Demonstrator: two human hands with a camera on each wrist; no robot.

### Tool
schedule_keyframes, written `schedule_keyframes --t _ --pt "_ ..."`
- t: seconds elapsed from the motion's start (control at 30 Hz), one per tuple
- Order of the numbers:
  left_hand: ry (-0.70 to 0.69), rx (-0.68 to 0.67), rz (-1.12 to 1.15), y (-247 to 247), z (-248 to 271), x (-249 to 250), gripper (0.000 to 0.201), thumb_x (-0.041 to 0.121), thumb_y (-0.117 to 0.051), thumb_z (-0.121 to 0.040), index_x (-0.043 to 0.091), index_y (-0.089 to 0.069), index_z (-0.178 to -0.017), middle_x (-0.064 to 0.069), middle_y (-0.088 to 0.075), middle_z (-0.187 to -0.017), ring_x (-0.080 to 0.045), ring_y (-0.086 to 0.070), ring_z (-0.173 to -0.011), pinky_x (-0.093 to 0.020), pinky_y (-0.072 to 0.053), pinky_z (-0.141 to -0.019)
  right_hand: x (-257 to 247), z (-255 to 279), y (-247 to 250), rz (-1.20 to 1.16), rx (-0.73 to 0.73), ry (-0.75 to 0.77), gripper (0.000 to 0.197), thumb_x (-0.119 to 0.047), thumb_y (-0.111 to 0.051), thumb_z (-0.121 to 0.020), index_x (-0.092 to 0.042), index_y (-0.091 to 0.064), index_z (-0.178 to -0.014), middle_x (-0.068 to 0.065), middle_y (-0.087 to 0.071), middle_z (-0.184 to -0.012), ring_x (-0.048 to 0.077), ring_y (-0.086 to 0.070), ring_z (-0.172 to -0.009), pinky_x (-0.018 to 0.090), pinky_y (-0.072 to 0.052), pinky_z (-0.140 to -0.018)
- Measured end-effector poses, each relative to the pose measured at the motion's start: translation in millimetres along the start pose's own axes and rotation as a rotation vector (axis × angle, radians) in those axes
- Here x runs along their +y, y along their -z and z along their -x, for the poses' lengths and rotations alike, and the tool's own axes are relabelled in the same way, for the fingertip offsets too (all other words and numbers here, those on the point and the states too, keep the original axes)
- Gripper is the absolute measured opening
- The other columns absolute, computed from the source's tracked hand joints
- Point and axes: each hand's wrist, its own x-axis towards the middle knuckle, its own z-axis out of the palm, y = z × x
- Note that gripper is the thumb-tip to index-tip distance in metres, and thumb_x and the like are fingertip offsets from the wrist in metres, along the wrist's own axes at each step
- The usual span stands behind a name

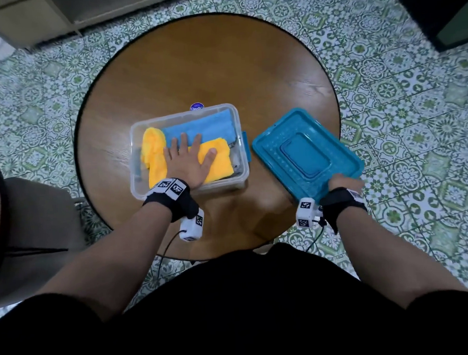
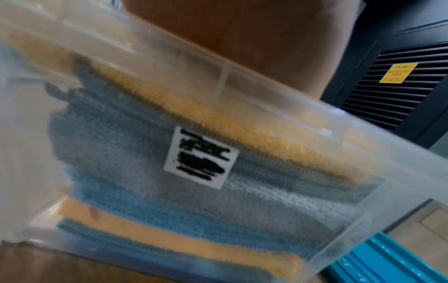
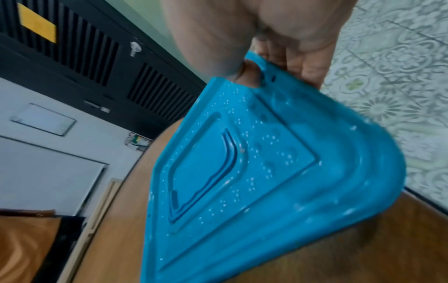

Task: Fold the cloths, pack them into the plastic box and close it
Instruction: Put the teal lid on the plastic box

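A clear plastic box (image 1: pixel 135 152) stands on the round wooden table (image 1: pixel 196 71), packed with folded yellow cloths (image 1: pixel 218 162) and a blue cloth (image 1: pixel 198 128). My left hand (image 1: pixel 189 157) lies flat with spread fingers on the top yellow cloth inside the box. Through the box wall (image 2: pixel 363 153) the left wrist view shows stacked blue and yellow cloth layers (image 2: pixel 145 172). To the right, my right hand (image 1: pixel 343 183) grips the near edge of the teal lid (image 1: pixel 306 150), thumb on top. The lid (image 3: pixel 266 172) is tilted, its far part over the table.
The table's edge curves close behind the lid, with green patterned floor tiles (image 1: pixel 412 116) beyond. A teal latch (image 1: pixel 245 142) sticks out on the box's right side. A chair (image 1: pixel 36 226) stands at my left. A dark cabinet (image 2: pixel 400 86) is in the background.
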Motion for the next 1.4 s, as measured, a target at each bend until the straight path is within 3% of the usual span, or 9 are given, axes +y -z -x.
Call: schedule_keyframes --t 0.3,0.4,0.5,0.6,0.73,0.87,1.03,1.2,1.4 --pt "-0.087 0.192 0.38 23.2 10.0 -7.7 0.078 0.064 -0.033 -0.097 0.02 -0.011 -0.158 -0.005 -0.019 -0.163 -0.027 -0.011 -0.151 -0.048 -0.006 -0.122 -88.1 52.5 18.0 -0.318 0.199 0.355 0.042 -0.026 -0.037 -0.104 -0.004 -0.039 -0.141 0.017 -0.054 -0.136 0.029 -0.056 -0.119 0.023 -0.034 -0.074" --pt "-0.054 0.522 0.587 50.1 17.1 -18.0 0.065 0.05 -0.029 -0.102 0.017 -0.017 -0.157 -0.01 -0.033 -0.157 -0.029 -0.021 -0.148 -0.045 -0.014 -0.12 -111.4 80.3 -2.1 -0.218 0.05 0.56 0.044 -0.037 -0.039 -0.104 -0.005 -0.05 -0.132 0.014 -0.058 -0.129 0.028 -0.056 -0.118 0.028 -0.038 -0.084" --pt "0.105 0.736 0.898 76.2 20.4 -43.0 0.057 0.042 -0.028 -0.104 0.013 -0.03 -0.153 -0.01 -0.042 -0.152 -0.024 -0.036 -0.14 -0.021 -0.024 -0.11 -121.8 111.5 -37.9 -0.034 -0.17 0.719 0.036 -0.042 -0.045 -0.098 -0.012 -0.06 -0.112 0.01 -0.063 -0.105 0.03 -0.06 -0.098 0.033 -0.044 -0.081" --pt "0.266 0.555 1.204 91.3 16.6 -82.2 0.068 0.063 -0.023 -0.098 0.017 -0.056 -0.136 -0.001 -0.055 -0.137 -0.018 -0.048 -0.128 -0.022 -0.031 -0.101 -120.0 145.4 -74.7 0.03 -0.294 0.797 0.037 -0.04 -0.049 -0.095 -0.009 -0.061 -0.11 0.014 -0.065 -0.106 0.032 -0.062 -0.097 0.044 -0.051 -0.089" --pt "0.284 0.275 0.804 75.5 19.1 -116.0 0.066 0.065 -0.031 -0.097 0.016 -0.057 -0.132 -0.007 -0.058 -0.132 -0.026 -0.053 -0.12 -0.031 -0.036 -0.093 -103.9 177.8 -101.4 0.147 -0.279 0.87 0.029 -0.029 -0.052 -0.098 -0.006 -0.067 -0.107 0.012 -0.068 -0.094 0.029 -0.063 -0.084 0.042 -0.054 -0.081" --pt "0.139 0.239 0.687 41.4 23.6 -129.0 0.058 0.05 -0.038 -0.1 0.021 -0.033 -0.15 -0.012 -0.049 -0.142 -0.03 -0.048 -0.129 -0.042 -0.04 -0.106 -89.2 178.8 -117.7 0.205 -0.161 0.94 0.044 -0.048 -0.049 -0.091 -0.016 -0.069 -0.114 0.013 -0.06 -0.117 0.028 -0.058 -0.108 0.041 -0.049 -0.096" --pt "0.08 0.374 0.618 30.2 22.8 -126.7 0.053 0.028 -0.035 -0.104 0.025 -0.023 -0.156 -0.013 -0.06 -0.126 -0.031 -0.056 -0.113 -0.038 -0.044 -0.092 -95.7 171.4 -119.4 0.096 -0.162 0.901 0.053 -0.039 -0.061 -0.09 -0.027 -0.043 -0.138 0.008 -0.065 -0.115 0.021 -0.066 -0.095 0.04 -0.055 -0.086" --pt "0.162 0.35 0.582 27.7 9.4 -125.4 0.055 0.034 -0.034 -0.104 0.026 -0.018 -0.157 -0.008 -0.061 -0.091 -0.024 -0.055 -0.08 -0.032 -0.044 -0.072 -104.3 158.0 -121.6 0.259 -0.197 0.896 0.036 -0.046 -0.056 -0.091 -0.018 -0.061 -0.113 0.007 -0.07 -0.101 0.027 -0.066 -0.09 0.044 -0.056 -0.084" --pt "0.208 0.375 0.694 12.5 -1.0 -135.6 0.054 0.042 -0.038 -0.1 0.032 -0.031 -0.153 -0.014 -0.046 -0.142 -0.032 -0.044 -0.131 -0.047 -0.038 -0.11 -88.6 157.5 -130.5 0.208 -0.214 0.822 0.041 -0.059 -0.047 -0.091 -0.024 -0.055 -0.11 0.001 -0.066 -0.1 0.023 -0.065 -0.084 0.044 -0.057 -0.076"
